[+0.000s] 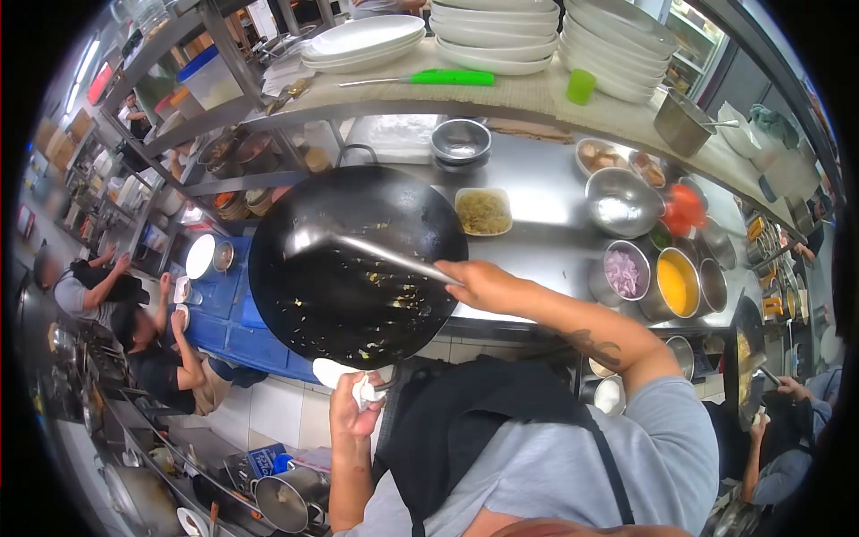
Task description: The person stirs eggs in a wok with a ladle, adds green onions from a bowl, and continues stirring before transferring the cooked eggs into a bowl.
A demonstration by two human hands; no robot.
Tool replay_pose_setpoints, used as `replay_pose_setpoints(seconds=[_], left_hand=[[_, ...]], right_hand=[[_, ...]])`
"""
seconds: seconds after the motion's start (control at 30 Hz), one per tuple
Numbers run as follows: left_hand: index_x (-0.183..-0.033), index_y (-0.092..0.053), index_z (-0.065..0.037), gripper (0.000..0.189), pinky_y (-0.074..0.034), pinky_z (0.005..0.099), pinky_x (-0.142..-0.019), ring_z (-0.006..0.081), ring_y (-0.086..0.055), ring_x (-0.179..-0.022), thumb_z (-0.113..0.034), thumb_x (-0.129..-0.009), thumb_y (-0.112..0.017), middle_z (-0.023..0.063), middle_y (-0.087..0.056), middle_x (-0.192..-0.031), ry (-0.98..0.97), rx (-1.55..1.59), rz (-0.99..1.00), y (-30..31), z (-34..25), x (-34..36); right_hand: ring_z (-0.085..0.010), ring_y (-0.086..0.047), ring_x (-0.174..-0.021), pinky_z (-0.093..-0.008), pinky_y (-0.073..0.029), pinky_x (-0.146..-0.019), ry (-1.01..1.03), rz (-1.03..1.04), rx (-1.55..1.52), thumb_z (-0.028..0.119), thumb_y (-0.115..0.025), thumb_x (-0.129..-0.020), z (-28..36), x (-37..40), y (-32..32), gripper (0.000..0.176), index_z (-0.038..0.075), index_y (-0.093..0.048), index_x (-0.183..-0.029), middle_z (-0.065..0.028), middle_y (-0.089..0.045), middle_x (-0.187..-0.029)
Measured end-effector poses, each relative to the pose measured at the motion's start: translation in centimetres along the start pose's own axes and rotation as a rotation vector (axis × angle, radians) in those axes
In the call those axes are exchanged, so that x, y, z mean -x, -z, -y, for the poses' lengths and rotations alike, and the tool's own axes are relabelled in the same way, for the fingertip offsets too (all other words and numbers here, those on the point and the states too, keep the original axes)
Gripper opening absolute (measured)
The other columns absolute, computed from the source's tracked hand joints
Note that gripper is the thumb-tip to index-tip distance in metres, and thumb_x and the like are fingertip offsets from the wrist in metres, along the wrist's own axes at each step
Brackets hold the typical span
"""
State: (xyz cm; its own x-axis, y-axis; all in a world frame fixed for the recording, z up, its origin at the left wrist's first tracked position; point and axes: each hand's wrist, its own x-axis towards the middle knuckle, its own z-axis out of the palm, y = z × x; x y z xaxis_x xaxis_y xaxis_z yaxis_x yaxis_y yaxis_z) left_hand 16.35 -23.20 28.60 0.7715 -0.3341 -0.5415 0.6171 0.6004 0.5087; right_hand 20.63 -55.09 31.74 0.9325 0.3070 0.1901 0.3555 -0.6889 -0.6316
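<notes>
A large black wok [367, 215] with small yellow food bits scattered inside is held up over the floor and the counter's edge. My left hand [356, 407] is closed round the wok's handle at its near rim, with a white cloth [367, 390] between. Beside that hand, part of a white plate [331, 370] shows behind the wok's rim. My right hand [483, 286] grips the handle of a long metal ladle [394, 258], whose bowl rests over the wok's inner surface at the left.
Right of the wok, the steel counter [541, 259] holds a dish of chopped food [483, 211], a pot of sliced onion [625, 272] and a pot of yellow liquid [677, 282]. Stacked plates [495, 40] line the shelf above. Other people stand left and right.
</notes>
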Motion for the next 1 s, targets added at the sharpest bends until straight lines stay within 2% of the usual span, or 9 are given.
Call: replay_pose_setpoints(seconds=[0.1,0.23,0.27,0.33,0.47,0.57,0.67,0.83,1.0], left_hand=[[-0.085,-0.055,-0.007,0.008,-0.037,0.0242,-0.037,0.0132,-0.055,-0.06,-0.013,-0.08,-0.053,0.0061,-0.056,-0.073,0.003,-0.044,0.037,0.6,-0.1,-0.3],[-0.092,-0.053,-0.007,0.012,-0.037,0.0231,-0.037,0.0131,-0.056,-0.062,-0.013,-0.081,-0.052,0.0056,-0.057,-0.074,-0.03,-0.054,0.007,0.0,-0.5,0.2],[-0.093,-0.052,-0.006,0.014,-0.036,0.0244,-0.037,0.0145,-0.056,-0.06,-0.013,-0.081,-0.052,0.0067,-0.058,-0.074,-0.033,-0.058,0.006,0.3,-0.5,-0.2],[-0.094,-0.052,-0.006,0.013,-0.036,0.0254,-0.039,0.015,-0.055,-0.059,-0.012,-0.082,-0.052,0.0065,-0.057,-0.073,-0.039,-0.054,0.014,0.1,-0.6,-0.7],[-0.093,-0.053,-0.007,0.013,-0.036,0.0246,-0.041,0.014,-0.055,-0.06,-0.011,-0.081,-0.053,0.0055,-0.057,-0.075,-0.061,-0.073,0.013,-1.3,-0.7,-1.4],[-0.092,-0.053,-0.006,0.012,-0.036,0.0245,-0.041,0.0142,-0.056,-0.061,-0.012,-0.081,-0.053,0.006,-0.057,-0.074,-0.068,-0.068,0.032,-2.2,-0.1,-2.2],[-0.091,-0.054,-0.004,0.012,-0.036,0.0245,-0.04,0.0148,-0.056,-0.061,-0.011,-0.081,-0.053,0.0076,-0.058,-0.074,-0.073,-0.06,0.043,-2.1,-0.1,-2.7],[-0.088,-0.054,-0.002,0.012,-0.036,0.0244,-0.039,0.0159,-0.057,-0.062,-0.011,-0.081,-0.051,0.0096,-0.058,-0.073,-0.041,-0.047,0.044,-1.4,0.0,-2.3],[-0.09,-0.055,-0.008,0.013,-0.034,0.0236,-0.038,0.0142,-0.057,-0.062,-0.014,-0.078,-0.054,0.0065,-0.059,-0.073,-0.04,-0.024,0.02,-1.8,-0.1,-1.9]], right_hand=[[-0.0403,-0.059,-0.086,-0.0464,-0.048,-0.077,0.036,0.103,0.057,0.009,-0.056,-0.085,0.4,2.2,0.9,0.046,-0.001,-0.045,-0.128,-0.0209,-0.061,-0.098],[-0.0326,-0.061,-0.074,-0.044,-0.049,-0.065,0.006,0.138,0.385,0.009,-0.052,-0.083,-1.3,6.0,4.0,0.041,0.011,-0.051,-0.124,-0.0135,-0.058,-0.087],[-0.0319,-0.061,-0.072,-0.0431,-0.049,-0.062,0.091,0.065,0.478,0.009,-0.052,-0.083,-3.0,7.0,4.7,0.038,0.01,-0.052,-0.121,-0.0123,-0.058,-0.087],[-0.0319,-0.062,-0.074,-0.0435,-0.05,-0.064,0.058,0.074,0.555,0.01,-0.052,-0.083,-3.1,7.6,7.2,0.034,0.009,-0.054,-0.118,-0.0134,-0.058,-0.088],[-0.0367,-0.061,-0.085,-0.0464,-0.049,-0.072,-0.138,-0.003,0.492,0.01,-0.051,-0.085,-2.4,3.5,6.7,0.035,0.004,-0.051,-0.12,-0.0194,-0.06,-0.1],[-0.0379,-0.059,-0.09,-0.047,-0.048,-0.077,0.116,-0.229,0.344,0.012,-0.052,-0.085,-4.4,-0.4,2.4,0.038,0.003,-0.048,-0.122,-0.0209,-0.059,-0.102],[-0.0364,-0.058,-0.093,-0.0469,-0.047,-0.08,0.013,-0.13,0.284,0.013,-0.053,-0.085,-4.7,2.0,1.5,0.038,0.006,-0.049,-0.123,-0.0205,-0.059,-0.099],[-0.0344,-0.061,-0.083,-0.0434,-0.05,-0.07,-0.09,0.081,0.562,0.01,-0.052,-0.084,-4.6,10.2,7.9,0.037,0.007,-0.052,-0.121,-0.016,-0.059,-0.093],[-0.0342,-0.061,-0.079,-0.0429,-0.05,-0.067,-0.043,-0.085,0.583,0.008,-0.053,-0.083,-4.1,8.8,7.1,0.035,0.007,-0.054,-0.117,-0.0142,-0.06,-0.094]])
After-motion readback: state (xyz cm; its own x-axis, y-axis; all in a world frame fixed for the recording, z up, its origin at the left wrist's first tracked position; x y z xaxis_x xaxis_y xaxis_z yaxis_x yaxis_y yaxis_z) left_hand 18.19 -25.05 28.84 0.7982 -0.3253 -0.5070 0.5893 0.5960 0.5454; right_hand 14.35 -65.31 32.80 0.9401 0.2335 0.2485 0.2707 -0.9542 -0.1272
